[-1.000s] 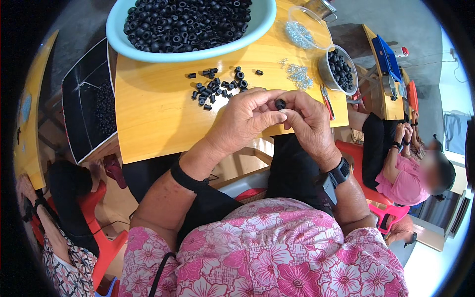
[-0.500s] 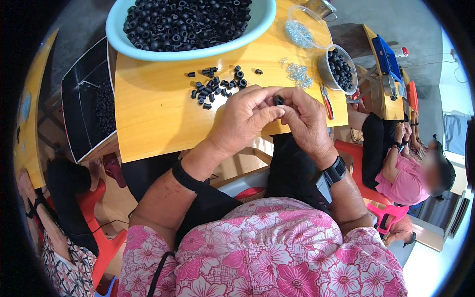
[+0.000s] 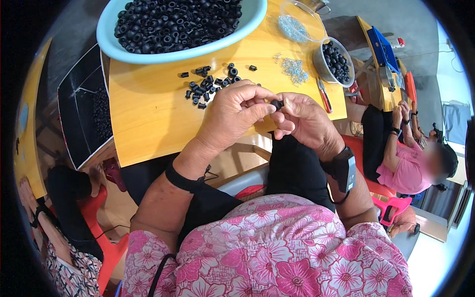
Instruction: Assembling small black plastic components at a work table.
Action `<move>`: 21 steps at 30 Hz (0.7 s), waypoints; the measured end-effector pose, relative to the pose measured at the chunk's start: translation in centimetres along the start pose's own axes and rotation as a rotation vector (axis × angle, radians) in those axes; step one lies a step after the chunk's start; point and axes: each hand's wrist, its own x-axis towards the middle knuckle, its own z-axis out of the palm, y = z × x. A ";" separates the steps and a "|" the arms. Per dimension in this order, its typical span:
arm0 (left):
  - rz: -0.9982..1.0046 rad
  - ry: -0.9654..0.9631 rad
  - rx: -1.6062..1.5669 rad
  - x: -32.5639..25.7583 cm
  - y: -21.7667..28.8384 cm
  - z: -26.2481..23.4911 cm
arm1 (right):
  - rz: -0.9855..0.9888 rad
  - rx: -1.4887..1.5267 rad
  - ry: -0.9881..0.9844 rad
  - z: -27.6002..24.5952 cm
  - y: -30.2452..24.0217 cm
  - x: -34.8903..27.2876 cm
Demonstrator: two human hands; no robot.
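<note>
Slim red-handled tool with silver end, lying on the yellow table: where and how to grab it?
Probably by the red handle, from above on the wearer's side: the tool lies with its handle toward the wearer, while its silver end points away, close to the clear round plastic tub.

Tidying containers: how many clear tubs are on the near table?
2: the nearer tub holding black pieces, at right; the farther tub with bluish bits, just beyond. The basin may hide more.

The person wears a short-sleeved pink-and-white floral top (image 3: 277,242), black trousers (image 3: 299,166), black left wristband (image 3: 182,180), boxy dark right wristband (image 3: 345,171).
</note>
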 end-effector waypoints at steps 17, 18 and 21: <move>-0.076 0.002 -0.051 -0.1 0.3 0.4 | 0.041 -0.083 -0.023 -0.7 -0.5 0.5; -0.043 0.012 0.002 0.0 0.5 0.4 | 0.028 -0.051 -0.018 -0.8 -0.3 0.5; 0.010 0.037 0.025 -0.1 0.3 0.6 | 0.017 0.016 -0.010 -0.6 -0.2 0.3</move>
